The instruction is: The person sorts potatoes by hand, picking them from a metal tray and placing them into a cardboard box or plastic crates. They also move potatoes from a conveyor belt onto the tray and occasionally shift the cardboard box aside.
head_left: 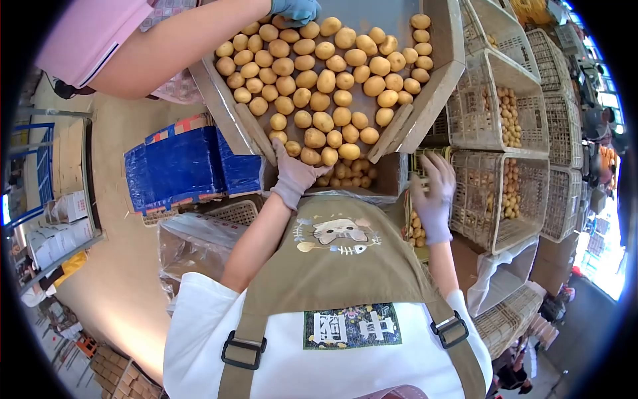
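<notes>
Many round yellow potatoes (325, 81) lie spread on a grey sorting tray (372, 14) in front of me. My left hand (297, 174), in a pale glove, is at the tray's narrow near end, its fingers apart and close to the lowest potatoes. Under that end, a lined box (392, 176) holds more potatoes. My right hand (436, 193), also gloved, hovers to the right with fingers spread, holding nothing that I can see. Below it, a narrow container with potatoes (417, 233) is partly hidden by the hand and my apron.
Wooden boards (435, 100) edge the tray. A co-worker's blue-gloved hand (296, 10) reaches onto its far left. Plastic crates (495, 193) with potatoes are stacked at right. A blue-wrapped box (176, 166) and a plastic-lined carton (199, 243) stand at left.
</notes>
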### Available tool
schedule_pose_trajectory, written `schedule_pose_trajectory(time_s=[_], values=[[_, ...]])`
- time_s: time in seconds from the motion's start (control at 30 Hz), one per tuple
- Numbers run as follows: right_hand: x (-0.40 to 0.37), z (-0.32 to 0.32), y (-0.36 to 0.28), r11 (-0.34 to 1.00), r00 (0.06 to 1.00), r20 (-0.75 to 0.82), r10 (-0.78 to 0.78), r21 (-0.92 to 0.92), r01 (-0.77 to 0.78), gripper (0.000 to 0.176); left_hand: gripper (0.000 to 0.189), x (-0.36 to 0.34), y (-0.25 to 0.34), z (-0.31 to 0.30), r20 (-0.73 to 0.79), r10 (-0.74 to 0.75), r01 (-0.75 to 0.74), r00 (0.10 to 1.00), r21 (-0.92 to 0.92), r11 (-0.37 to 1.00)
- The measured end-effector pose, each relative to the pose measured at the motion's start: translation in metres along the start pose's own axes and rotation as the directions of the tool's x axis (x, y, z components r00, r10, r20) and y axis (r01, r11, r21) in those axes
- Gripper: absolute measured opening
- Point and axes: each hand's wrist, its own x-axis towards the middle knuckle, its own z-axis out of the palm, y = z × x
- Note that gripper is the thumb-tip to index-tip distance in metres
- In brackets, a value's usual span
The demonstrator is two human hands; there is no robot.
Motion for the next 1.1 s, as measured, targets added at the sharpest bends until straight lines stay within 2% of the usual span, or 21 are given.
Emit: schedule_pose_trajectory(time_s=[0.07, 0.13, 0.23, 0.27, 0.3, 0.37, 0.4, 0.5, 0.53, 0.57, 0.63, 0.67, 0.73, 0.77, 0.8, 0.83, 0.9, 0.93, 0.97, 1.03, 1.1], values=[[0.041, 0.019, -0.032, 0.967, 0.974, 0.027, -0.225, 0.132, 0.219, 0.045, 0.098, -0.002, 0.003, 0.001, -0.020, -0.018, 0.019, 1.000, 0.032, 0.999], [0.066, 0.048, -0.051, 0.949, 0.952, 0.081, -0.295, 0.138, 0.283, 0.046, 0.087, -0.002, 0.008, -0.009, -0.074, -0.052, 0.053, 0.996, 0.022, 0.998], [0.080, 0.102, -0.052, 0.946, 0.907, 0.284, -0.311, 0.002, 0.323, 0.049, 0.072, -0.012, 0.012, -0.014, -0.190, 0.000, 0.045, 0.982, 0.233, 0.971], [0.076, 0.121, -0.044, 0.953, 0.842, 0.459, -0.284, 0.040, 0.299, 0.050, 0.067, -0.016, 0.012, -0.016, -0.227, 0.021, 0.049, 0.974, 0.298, 0.953], [0.090, 0.118, -0.052, 0.975, 0.794, 0.575, -0.199, 0.034, 0.220, 0.049, 0.069, -0.018, 0.013, -0.016, -0.225, 0.033, 0.027, 0.974, 0.259, 0.966], [0.115, 0.111, -0.062, 0.986, 0.883, 0.469, -0.036, 0.162, -0.046, 0.051, 0.074, -0.020, 0.010, -0.010, -0.220, 0.051, -0.013, 0.974, 0.169, 0.985], [0.110, 0.120, -0.063, 0.987, 0.958, 0.244, -0.150, -0.013, 0.158, 0.046, 0.072, -0.024, 0.007, 0.008, -0.287, 0.089, -0.036, 0.954, 0.184, 0.982], [0.095, 0.119, -0.056, 0.962, 0.772, 0.574, -0.273, 0.165, 0.217, 0.042, 0.079, -0.025, 0.003, 0.014, -0.217, 0.251, -0.085, 0.943, 0.572, 0.815], [0.103, 0.106, -0.053, 0.947, 0.641, 0.714, -0.282, 0.100, 0.306, 0.044, 0.081, -0.021, 0.002, 0.015, -0.179, 0.247, -0.100, 0.952, 0.582, 0.807], [0.108, 0.102, -0.049, 0.972, 0.719, 0.661, -0.213, 0.066, 0.227, 0.045, 0.083, -0.018, 0.001, 0.016, -0.141, 0.242, -0.115, 0.960, 0.590, 0.799], [0.116, 0.100, -0.043, 0.999, 0.845, 0.532, -0.054, 0.021, 0.050, 0.049, 0.088, -0.013, 0.003, 0.009, -0.059, 0.140, -0.105, 0.988, 0.398, 0.912], [0.111, 0.111, -0.035, 0.995, 0.931, 0.358, -0.078, -0.035, 0.097, 0.053, 0.090, -0.009, 0.005, 0.006, -0.009, 0.095, -0.088, 0.995, 0.298, 0.951], [0.107, 0.106, -0.046, 0.972, 0.813, 0.573, -0.108, -0.109, 0.206, 0.053, 0.095, -0.008, 0.008, 0.003, 0.097, 0.018, -0.028, 0.995, 0.103, 0.994], [0.107, 0.101, -0.053, 0.957, 0.737, 0.667, -0.107, -0.133, 0.260, 0.053, 0.093, -0.006, 0.007, 0.003, 0.044, 0.023, -0.024, 0.999, 0.040, 0.999], [0.119, 0.097, -0.052, 0.975, 0.676, 0.736, -0.048, -0.114, 0.193, 0.053, 0.092, -0.003, 0.006, 0.008, -0.006, 0.026, -0.026, 1.000, -0.026, 0.999], [0.131, 0.108, -0.037, 1.000, 0.704, 0.710, -0.010, -0.002, 0.015, 0.055, 0.091, 0.000, 0.003, 0.011, -0.056, 0.028, -0.034, 0.998, -0.099, 0.994], [0.141, 0.109, -0.024, 0.975, 0.907, 0.408, 0.102, 0.141, -0.173, 0.056, 0.096, 0.000, 0.002, 0.016, -0.156, 0.010, -0.033, 0.988, -0.146, 0.989], [0.142, 0.106, -0.036, 0.997, 0.969, 0.241, 0.042, 0.052, -0.056, 0.056, 0.097, -0.001, 0.002, 0.020, -0.176, 0.010, -0.037, 0.984, -0.148, 0.988], [0.137, 0.115, -0.032, 0.999, 0.871, 0.489, 0.036, -0.044, -0.016, 0.058, 0.098, -0.002, 0.003, 0.022, -0.199, 0.008, -0.037, 0.980, -0.143, 0.989], [0.121, 0.111, -0.053, 0.969, 0.795, 0.605, -0.043, -0.168, 0.181, 0.063, 0.101, 0.002, 0.010, 0.011, -0.048, -0.024, 0.018, 0.999, -0.117, 0.993], [0.121, 0.108, -0.046, 0.983, 0.731, 0.680, -0.058, -0.089, 0.161, 0.063, 0.101, 0.005, 0.011, 0.010, -0.002, -0.022, 0.021, 1.000, -0.076, 0.997]])
